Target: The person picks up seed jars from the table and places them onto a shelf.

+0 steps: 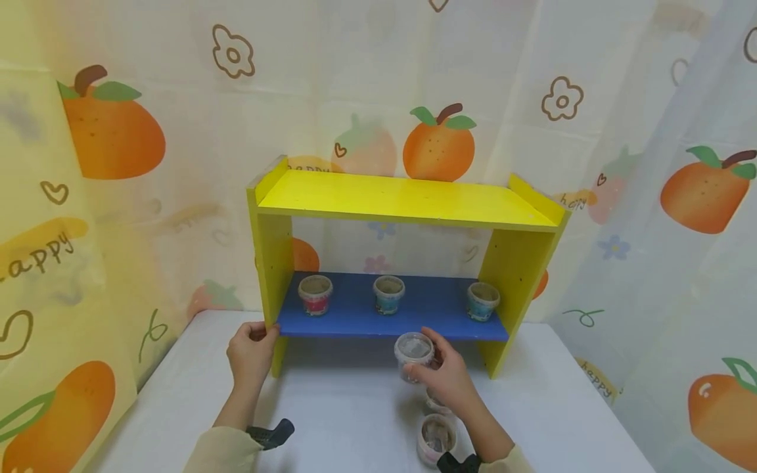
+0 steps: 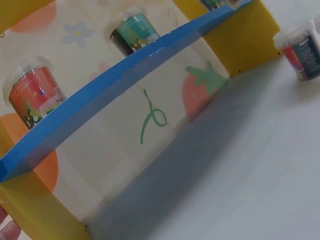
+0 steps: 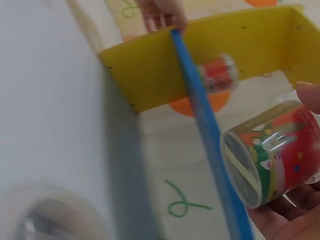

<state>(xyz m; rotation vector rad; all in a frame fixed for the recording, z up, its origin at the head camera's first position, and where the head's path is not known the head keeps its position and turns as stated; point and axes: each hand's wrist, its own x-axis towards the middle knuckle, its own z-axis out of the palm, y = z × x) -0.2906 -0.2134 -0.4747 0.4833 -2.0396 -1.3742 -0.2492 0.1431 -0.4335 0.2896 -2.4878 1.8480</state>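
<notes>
On the table (image 1: 343, 420) we see the shelf (image 1: 408, 198), its left edge pinched by the left hand (image 1: 251, 355); we think a tug there could tilt it and topple the red tub (image 1: 315, 305), middle tub (image 1: 388, 305) and right tub (image 1: 481, 307) on it. The right hand (image 1: 448, 376), fingers curled round the held tub (image 1: 413, 358) before the shelf, could clip the shelf's blue edge if lifted too little, or, dipping, knock the front tub (image 1: 436, 440) farther from the shelf.

I've got yellow rack (image 1: 408, 197), blue shelf (image 1: 349, 302), white table (image 1: 331, 407); held tub (image 3: 285, 155) red-green; backdrop (image 1: 355, 79) kinda cream, orange fruit (image 1: 439, 154) prints.
</notes>
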